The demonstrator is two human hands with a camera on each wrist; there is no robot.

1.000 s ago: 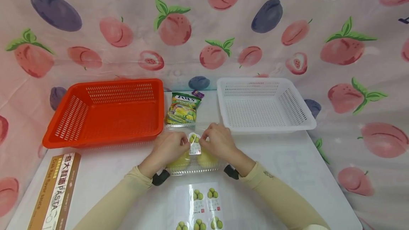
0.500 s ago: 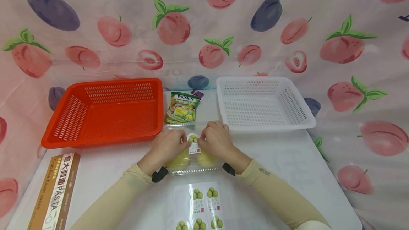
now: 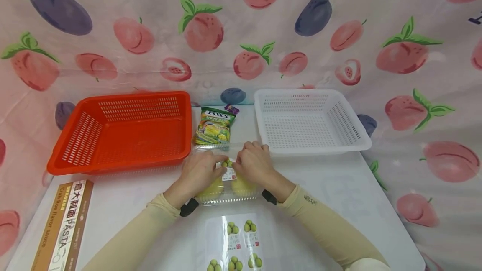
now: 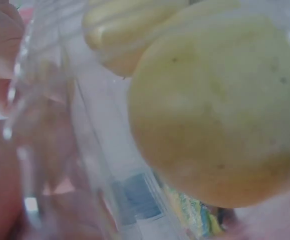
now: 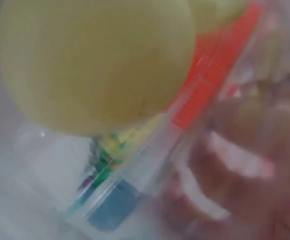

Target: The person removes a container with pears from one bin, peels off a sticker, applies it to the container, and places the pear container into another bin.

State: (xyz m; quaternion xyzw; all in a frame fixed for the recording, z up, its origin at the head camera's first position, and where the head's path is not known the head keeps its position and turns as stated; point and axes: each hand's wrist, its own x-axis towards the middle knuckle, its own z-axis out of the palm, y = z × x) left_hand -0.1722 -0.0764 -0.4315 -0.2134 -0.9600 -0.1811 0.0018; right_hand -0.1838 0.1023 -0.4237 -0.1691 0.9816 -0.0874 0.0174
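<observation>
A clear plastic clamshell box [image 3: 229, 198] holds pale yellow round fruits [image 3: 243, 185] in the middle of the table. On its lid lies a small white label [image 3: 229, 175] printed with green fruit. My left hand [image 3: 198, 174] touches the label's left side with thumb and forefinger, which stand apart. From the right, my right hand [image 3: 257, 165] rests on the lid, thumb and forefinger at the label's right edge, other fingers bent. Through the plastic, a large fruit [image 4: 215, 110] fills much of the left wrist view; another fruit [image 5: 94, 65] shows blurred in the right wrist view.
Behind the box lie a green candy bag [image 3: 213, 128] and a small purple packet [image 3: 232, 109]. A red basket [image 3: 113, 164] stands left, a white basket [image 3: 320, 149] right. A pasta box [image 3: 62, 225] lies at the left; a label sheet [image 3: 218, 229] lies in front.
The left thumb and forefinger have spread from the label's edge. The right hand has shifted slightly over the lid. The box stays in place.
</observation>
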